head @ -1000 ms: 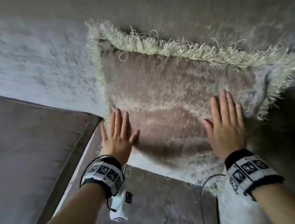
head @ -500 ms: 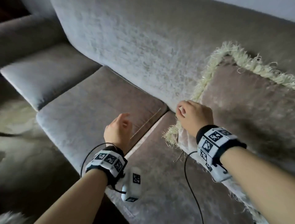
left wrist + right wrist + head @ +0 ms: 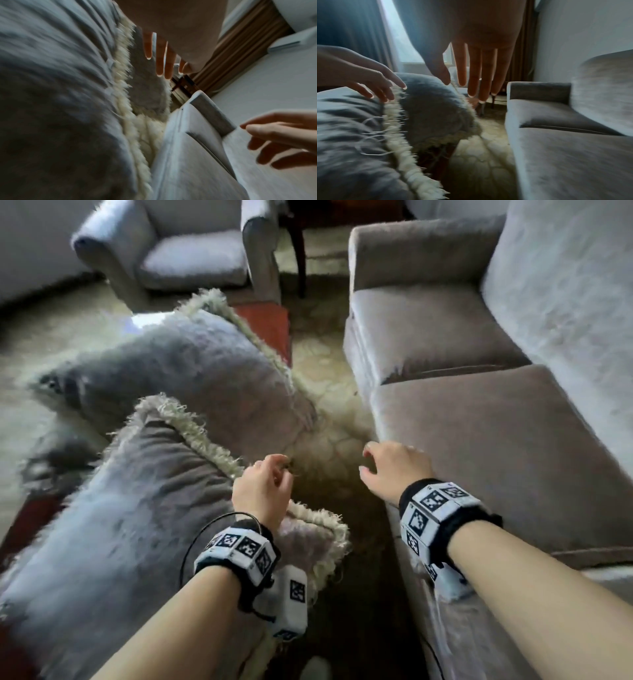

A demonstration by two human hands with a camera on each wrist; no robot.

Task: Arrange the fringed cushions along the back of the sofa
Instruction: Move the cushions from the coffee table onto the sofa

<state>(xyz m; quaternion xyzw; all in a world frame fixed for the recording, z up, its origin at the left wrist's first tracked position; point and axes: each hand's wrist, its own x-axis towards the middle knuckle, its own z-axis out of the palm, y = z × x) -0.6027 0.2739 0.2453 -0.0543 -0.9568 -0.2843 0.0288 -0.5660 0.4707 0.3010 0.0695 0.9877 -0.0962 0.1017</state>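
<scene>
Two grey-brown cushions with cream fringe lie left of the sofa (image 3: pixel 479 440). The near cushion (image 3: pixel 137 508) is under my left forearm; the far cushion (image 3: pixel 205 378) lies beyond it. My left hand (image 3: pixel 270 484) hovers at the near cushion's fringed edge with loosely curled fingers, holding nothing. In the right wrist view the left hand (image 3: pixel 373 83) just touches that fringe. My right hand (image 3: pixel 387 470) hangs open over the gap between cushions and sofa, its fingers (image 3: pixel 471 75) straight and empty. The sofa's seat and back show no cushion in these views.
A grey armchair (image 3: pixel 191 258) stands at the back left. A red-brown surface (image 3: pixel 267 326) shows under the far cushion. A pale patterned rug (image 3: pixel 329 392) covers the floor between the cushions and the sofa's arm (image 3: pixel 411 251).
Both hands have left the cushion set against the sofa back. The view has swung left, and the hands now reach toward the two cushions beside the sofa.
</scene>
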